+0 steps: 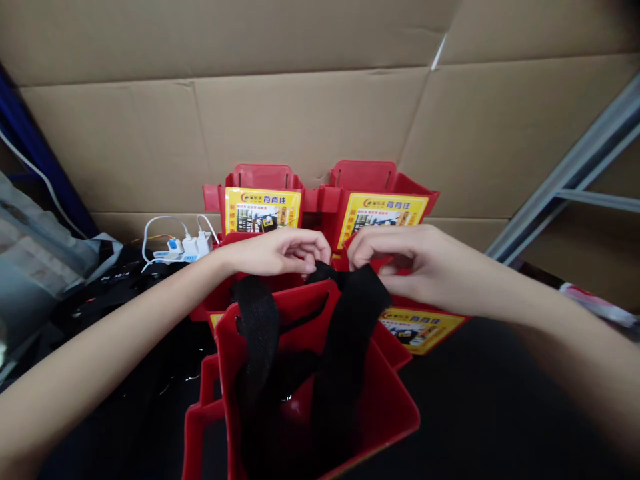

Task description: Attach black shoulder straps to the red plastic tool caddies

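A red plastic box stands tilted in front of me, its open top facing up and slots cut in its raised back panel. A wide black strap runs through it, with one length over the left of the panel and another on the right. At the panel's upper edge, my left hand pinches the strap between thumb and fingers. My right hand is closed on the strap a little to the right, fingers bent. The strap's lower part fades into shadow inside the box.
Behind stand several similar red boxes with yellow labels. White chargers with cables lie at left, beside black material. Cardboard lines the back; a blue post and a grey metal frame flank it.
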Motion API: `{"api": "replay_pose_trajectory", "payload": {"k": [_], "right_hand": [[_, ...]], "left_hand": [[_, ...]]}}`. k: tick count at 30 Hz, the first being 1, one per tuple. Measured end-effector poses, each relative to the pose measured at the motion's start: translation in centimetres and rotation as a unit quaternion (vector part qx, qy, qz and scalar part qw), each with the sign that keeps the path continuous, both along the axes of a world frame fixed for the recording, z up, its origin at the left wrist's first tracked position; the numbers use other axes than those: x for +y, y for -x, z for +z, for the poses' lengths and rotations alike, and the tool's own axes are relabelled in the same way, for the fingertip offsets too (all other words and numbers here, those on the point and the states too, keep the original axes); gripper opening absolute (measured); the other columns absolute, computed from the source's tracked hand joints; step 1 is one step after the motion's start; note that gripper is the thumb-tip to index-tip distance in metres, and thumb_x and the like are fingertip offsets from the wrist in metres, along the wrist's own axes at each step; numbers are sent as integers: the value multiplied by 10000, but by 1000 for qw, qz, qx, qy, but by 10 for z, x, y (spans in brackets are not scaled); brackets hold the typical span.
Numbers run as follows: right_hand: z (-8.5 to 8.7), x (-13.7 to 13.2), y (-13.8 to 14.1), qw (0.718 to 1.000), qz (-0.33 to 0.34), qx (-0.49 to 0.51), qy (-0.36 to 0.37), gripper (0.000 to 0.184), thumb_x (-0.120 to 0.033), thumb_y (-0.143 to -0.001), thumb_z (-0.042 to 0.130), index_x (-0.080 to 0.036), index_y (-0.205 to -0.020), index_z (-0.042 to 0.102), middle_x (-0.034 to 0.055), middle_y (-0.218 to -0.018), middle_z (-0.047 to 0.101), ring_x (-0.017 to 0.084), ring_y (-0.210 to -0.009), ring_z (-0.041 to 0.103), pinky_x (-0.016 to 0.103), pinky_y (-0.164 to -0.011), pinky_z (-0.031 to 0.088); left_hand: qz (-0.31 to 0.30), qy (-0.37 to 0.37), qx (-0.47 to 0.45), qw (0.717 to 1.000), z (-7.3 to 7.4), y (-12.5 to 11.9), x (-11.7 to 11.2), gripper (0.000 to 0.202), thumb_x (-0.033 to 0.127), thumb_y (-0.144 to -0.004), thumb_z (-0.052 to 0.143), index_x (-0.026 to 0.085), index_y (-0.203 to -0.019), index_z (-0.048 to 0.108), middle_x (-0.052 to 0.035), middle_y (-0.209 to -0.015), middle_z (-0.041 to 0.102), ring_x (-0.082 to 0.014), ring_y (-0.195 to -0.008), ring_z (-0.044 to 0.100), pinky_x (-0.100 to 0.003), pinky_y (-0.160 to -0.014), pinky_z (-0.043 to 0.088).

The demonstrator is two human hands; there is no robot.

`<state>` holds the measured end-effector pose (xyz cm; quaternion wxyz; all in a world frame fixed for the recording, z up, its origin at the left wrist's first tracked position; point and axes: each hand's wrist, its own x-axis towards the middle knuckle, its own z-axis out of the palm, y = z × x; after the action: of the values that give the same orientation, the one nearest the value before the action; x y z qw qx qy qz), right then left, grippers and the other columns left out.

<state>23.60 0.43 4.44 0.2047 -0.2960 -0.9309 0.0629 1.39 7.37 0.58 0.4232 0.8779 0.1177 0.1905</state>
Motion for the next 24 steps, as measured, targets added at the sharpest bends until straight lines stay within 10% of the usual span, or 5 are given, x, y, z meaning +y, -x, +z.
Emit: {"api": "replay_pose_trajectory", "payload": {"k": [5,8,14,20,24], "right_hand": [[-20,-18,23,985,-36,167,29,163,-59,-700,520,-176,-622,439,-48,-532,504,60,-470,481,170,-436,373],[-32,-29,37,965,-12,226,132,161,-82,-780,484,-188,-901,479,-28,-705,601,74,-553,583,163,-470,437],[-33,-36,34,994,-2,104,24,238,-104,-782,547,-201,-999,563,-29,-840,641,61,-668,594,162,-636,485],[-39,-33,15,987,76,-26,-142,258,-84,-840,421,-147,-1010,605,48,-931,660,133,-865,611,231,-751,493],[-45,-45,23,944,88,-106,-299,354,-72,-892,322,-146,-944,664,53,-790,666,188,-850,604,322,-754,481]], "left_hand": [[10,6,-15,1000,2,-6,-2,102,96,-796,506,161,-767,433,22,-736,490,-79,-690,519,-221,-665,431],[10,-25,-4,1000,7,-11,-7,69,140,-780,541,150,-755,477,7,-760,529,-101,-724,538,-230,-676,444],[65,-141,57,986,20,-1,-19,217,79,-788,462,152,-965,563,-59,-1065,603,-142,-928,573,-286,-821,458],[399,-207,134,883,9,54,-77,293,372,-850,474,215,-1084,556,-45,-1107,620,-203,-1009,580,-379,-900,457],[474,-139,192,848,-4,66,-120,396,539,-789,504,295,-1096,559,-11,-1064,648,-236,-958,618,-387,-831,513]]}}
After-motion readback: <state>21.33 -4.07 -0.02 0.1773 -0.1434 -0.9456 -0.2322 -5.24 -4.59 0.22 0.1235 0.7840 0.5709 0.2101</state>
